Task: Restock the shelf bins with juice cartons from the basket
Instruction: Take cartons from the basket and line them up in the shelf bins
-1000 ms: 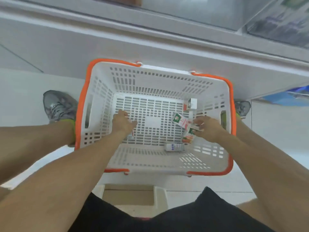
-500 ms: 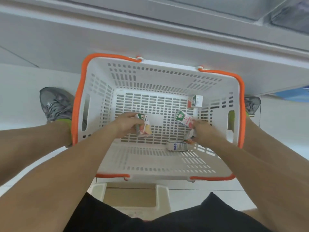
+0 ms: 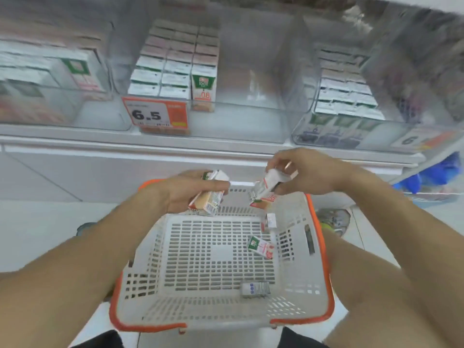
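Note:
A white basket with an orange rim (image 3: pixel 324 249) stands below me on the floor. My left hand (image 3: pixel 180 194) is shut on a small juice carton (image 3: pixel 207 200), raised over the basket's far edge. My right hand (image 3: pixel 311 175) grips another carton (image 3: pixel 263 190), tilted, also above the far edge. Three cartons stay in the basket: one lying at the right (image 3: pixel 259 247), one upright near the right wall (image 3: pixel 271 221), one on its side near the front (image 3: pixel 254 288). Clear shelf bins (image 3: pixel 241 106) above hold rows of cartons; the middle bin is partly bare.
An orange and white price tag reading 6.5 (image 3: pixel 154 114) hangs on the left-centre bin. The white shelf ledge (image 3: pixel 175 144) runs across just beyond my hands. Blue packaging (image 3: pixel 442 172) lies at the right under the shelf. A shoe (image 3: pixel 334 219) shows right of the basket.
Both hands have lifted out of the basket, each with a carton, up toward the shelf. My view has tilted up, so the shelf bins now show.

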The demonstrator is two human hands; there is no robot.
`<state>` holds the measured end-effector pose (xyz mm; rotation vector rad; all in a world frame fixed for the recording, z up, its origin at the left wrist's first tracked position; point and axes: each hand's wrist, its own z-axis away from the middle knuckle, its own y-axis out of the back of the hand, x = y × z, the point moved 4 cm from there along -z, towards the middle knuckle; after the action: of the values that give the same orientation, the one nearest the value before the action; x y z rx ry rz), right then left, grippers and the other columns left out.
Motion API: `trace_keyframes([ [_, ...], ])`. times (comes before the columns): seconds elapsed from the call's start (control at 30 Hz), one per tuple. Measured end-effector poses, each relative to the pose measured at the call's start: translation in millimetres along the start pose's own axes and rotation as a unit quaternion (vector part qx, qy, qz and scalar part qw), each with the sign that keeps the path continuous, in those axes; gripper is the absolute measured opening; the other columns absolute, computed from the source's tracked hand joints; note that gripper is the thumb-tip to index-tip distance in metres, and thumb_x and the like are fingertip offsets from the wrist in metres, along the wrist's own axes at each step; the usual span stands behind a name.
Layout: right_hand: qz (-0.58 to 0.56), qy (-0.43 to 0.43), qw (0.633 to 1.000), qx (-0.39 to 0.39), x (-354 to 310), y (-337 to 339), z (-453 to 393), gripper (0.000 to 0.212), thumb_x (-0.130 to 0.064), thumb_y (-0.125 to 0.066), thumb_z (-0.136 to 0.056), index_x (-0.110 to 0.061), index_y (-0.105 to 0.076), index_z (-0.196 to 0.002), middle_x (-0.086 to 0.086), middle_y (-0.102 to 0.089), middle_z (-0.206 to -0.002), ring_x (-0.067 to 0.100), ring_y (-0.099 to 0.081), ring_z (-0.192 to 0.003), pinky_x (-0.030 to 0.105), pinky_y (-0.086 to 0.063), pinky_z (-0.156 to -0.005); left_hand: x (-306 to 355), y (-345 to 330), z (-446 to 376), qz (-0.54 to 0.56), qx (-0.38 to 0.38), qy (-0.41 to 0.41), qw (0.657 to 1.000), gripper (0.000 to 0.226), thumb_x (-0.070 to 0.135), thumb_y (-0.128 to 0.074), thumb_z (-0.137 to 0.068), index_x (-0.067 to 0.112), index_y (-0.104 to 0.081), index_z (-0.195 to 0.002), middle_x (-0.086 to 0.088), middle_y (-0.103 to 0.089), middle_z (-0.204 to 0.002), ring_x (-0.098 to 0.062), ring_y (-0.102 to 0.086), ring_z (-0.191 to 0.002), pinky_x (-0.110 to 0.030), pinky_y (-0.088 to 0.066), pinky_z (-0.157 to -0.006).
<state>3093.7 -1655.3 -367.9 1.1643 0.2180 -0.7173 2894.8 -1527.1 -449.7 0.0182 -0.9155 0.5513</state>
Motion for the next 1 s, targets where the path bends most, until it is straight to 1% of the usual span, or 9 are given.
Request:
trace_keyframes([
  [0.13,-0.201,0.05,0.975,0.082,-27.6,19.6,17.5,0.047,-0.008,-0.086,-0.072,-0.024,-0.067,-0.111,0.003,-0.06,-0.097,0.017,-0.059,-0.077,0.02,-0.049,-0.073,76.6,-5.6,36.5,-0.117,0.032,-0.048,0.991,0.035,0.015,-0.072,-0.084,-0.004,-0.065,-0.111,-0.026,-0.071,-0.104,-0.023,-0.072,-0.079,-0.038,-0.045,-0.075],
  [0.27,-0.338,0.091,0.933,0.083,-40.9,11.0,16.9,0.053,-0.003,-0.085,-0.072,-0.022,-0.064,-0.117,0.004,-0.059,-0.098,0.027,-0.061,-0.079,0.05,-0.056,-0.086,115.0,0.7,77.1,-0.171,-0.001,-0.088,0.981,0.04,0.013,-0.078,-0.078,0.002,-0.061,-0.112,-0.024,-0.07,-0.113,-0.035,-0.067,-0.108,-0.053,-0.047,-0.095],
  [0.37,-0.399,0.129,0.904,0.081,-45.2,8.3,15.7,0.053,-0.007,-0.086,-0.071,-0.02,-0.064,-0.117,0.017,-0.06,-0.111,0.049,-0.061,-0.095,0.062,-0.054,-0.084,111.0,18.6,92.3,-0.19,-0.004,-0.132,0.973,0.054,0.02,-0.09,-0.06,0.015,-0.071,-0.11,-0.023,-0.068,-0.114,-0.041,-0.063,-0.108,-0.051,-0.045,-0.089],
  [0.47,-0.437,0.162,0.881,0.081,-51.0,12.2,17.5,0.054,-0.002,-0.082,-0.069,-0.01,-0.062,-0.119,0.02,-0.06,-0.112,0.046,-0.062,-0.099,0.049,-0.059,-0.079,101.7,30.7,97.6,-0.126,-0.037,-0.124,0.984,0.07,0.027,-0.098,-0.049,0.018,-0.072,-0.114,-0.019,-0.071,-0.107,-0.04,-0.066,-0.107,-0.045,-0.055,-0.088],
  [0.57,-0.463,0.188,0.864,0.058,-59.2,16.5,15.0,0.05,0.003,-0.08,-0.066,-0.006,-0.063,-0.113,0.012,-0.065,-0.109,0.036,-0.066,-0.099,0.041,-0.059,-0.077,103.2,31.5,93.8,-0.051,-0.066,-0.113,0.99,0.067,0.03,-0.095,-0.057,0.008,-0.07,-0.116,-0.028,-0.068,-0.114,-0.04,-0.066,-0.106,-0.043,-0.058,-0.082],
  [0.67,-0.481,0.213,0.848,0.062,-69.5,15.1,7.1,0.045,0.006,-0.078,-0.067,-0.004,-0.063,-0.109,0.011,-0.067,-0.109,0.034,-0.066,-0.102,0.041,-0.059,-0.079,102.6,23.1,85.7,-0.02,-0.043,-0.105,0.993,0.05,0.034,-0.088,-0.067,0.006,-0.075,-0.106,-0.025,-0.07,-0.11,-0.032,-0.07,-0.095,-0.043,-0.059,-0.082],
  [0.77,-0.467,0.234,0.85,0.074,-77.0,10.1,-3.1,0.041,0.006,-0.078,-0.069,-0.001,-0.065,-0.108,0.018,-0.068,-0.107,0.031,-0.064,-0.106,0.042,-0.058,-0.082,92.0,14.7,75.6,-0.021,-0.012,-0.081,0.996,0.045,0.033,-0.068,-0.082,0.002,-0.07,-0.115,-0.027,-0.066,-0.119,-0.039,-0.062,-0.105,-0.054,-0.047,-0.091],
  [0.9,-0.464,0.216,0.857,0.068,-75.4,7.2,-11.8,0.034,0.006,-0.073,-0.078,0.004,-0.064,-0.111,0.022,-0.067,-0.113,0.031,-0.063,-0.108,0.043,-0.058,-0.082,86.8,5.3,69.2,-0.036,-0.018,-0.06,0.997,0.05,0.044,-0.063,-0.089,0.009,-0.066,-0.125,-0.021,-0.065,-0.122,-0.032,-0.059,-0.099,-0.034,-0.05,-0.069],
  [1.0,-0.498,0.195,0.844,0.044,-72.5,2.1,-18.8,0.038,-0.006,-0.073,-0.08,0.004,-0.063,-0.114,0.021,-0.068,-0.113,0.026,-0.064,-0.103,0.042,-0.058,-0.081,84.3,5.5,67.4,-0.029,-0.032,-0.055,0.998,0.063,0.047,-0.07,-0.076,0.01,-0.065,-0.126,-0.019,-0.064,-0.128,-0.03,-0.059,-0.106,-0.035,-0.052,-0.076],
])
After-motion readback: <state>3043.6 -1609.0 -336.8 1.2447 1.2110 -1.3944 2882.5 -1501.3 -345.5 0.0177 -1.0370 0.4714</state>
